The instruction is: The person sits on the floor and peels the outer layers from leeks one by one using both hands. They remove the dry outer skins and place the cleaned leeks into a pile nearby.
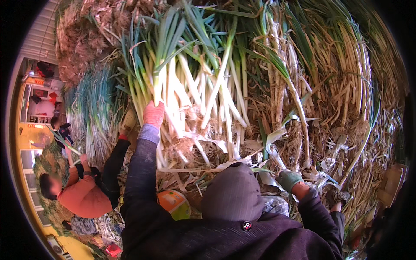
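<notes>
My left hand (154, 113), in a pinkish work glove, grips a long green onion (158, 86) by its pale shank, leaves pointing away from me. It is at the left side of a spread of green onions (201, 87) with white shanks and stringy roots. Lower right, my right hand (289, 180), in a green glove, is closed around a pale strip of onion leaf (275, 154). Just above that hand, one unpeeled onion (298, 104) leans with its roots down. A grey cap (231, 191) sits between my arms and hides what lies beneath it.
Unpeeled onions (351, 65) with dry leaves stack at the right. Peelings (331, 159) litter the ground. An orange-and-green container (174, 204) is beside my left arm. A co-worker in orange (84, 196) handles onions at left; another person's gloved hand (338, 196) is at right.
</notes>
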